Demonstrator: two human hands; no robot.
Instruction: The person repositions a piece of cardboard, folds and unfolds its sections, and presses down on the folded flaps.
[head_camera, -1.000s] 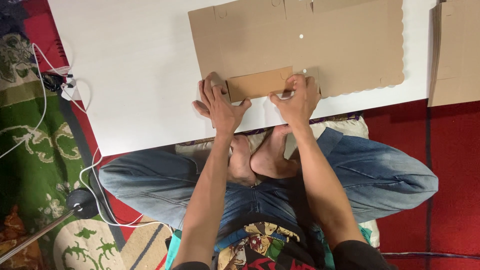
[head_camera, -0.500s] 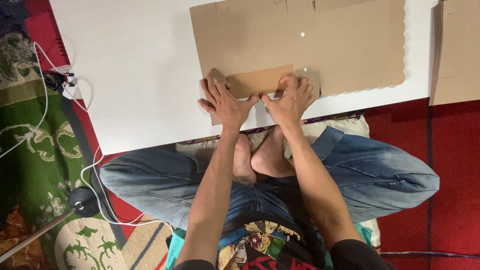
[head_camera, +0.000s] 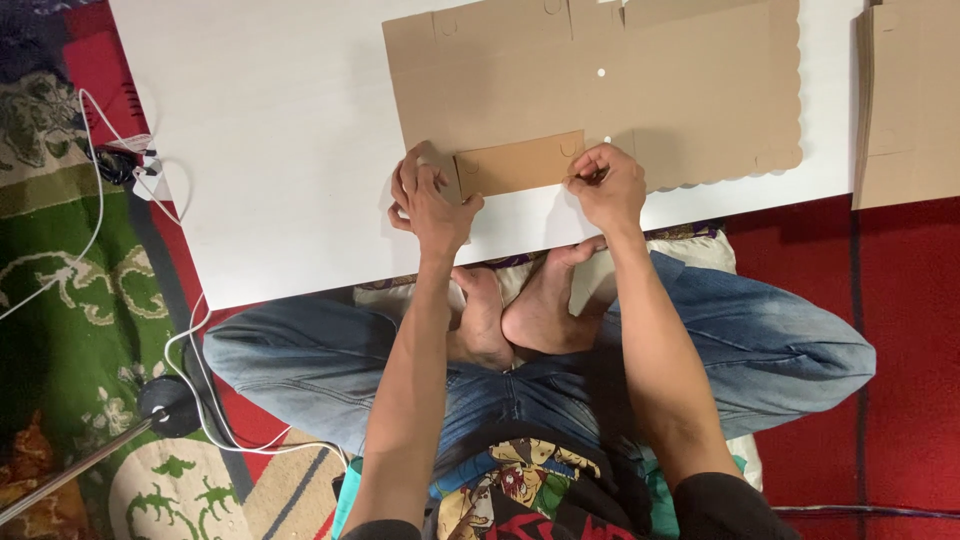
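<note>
While the person sits cross-legged at the near edge of the white bench (head_camera: 270, 180), both hands work a flat cardboard sheet (head_camera: 680, 90) lying across the bench's far right half. A small folded flap (head_camera: 520, 163) lies turned up along the sheet's near edge. Left hand (head_camera: 432, 200) lies flat at the flap's left end, fingers spread, grip apart, palm pressing cardboard down. Right hand (head_camera: 605, 185) sits at the flap's right end, fingers curled together, pinching the flap's edge near the bench's near edge. Second stack of cardboard (head_camera: 905, 100) at far right, overhanging the bench's right edge. White cable (head_camera: 95, 190) and plug on patterned rug (head_camera: 60, 300) left of bench. Red carpet (head_camera: 900, 270) on the right.
</note>
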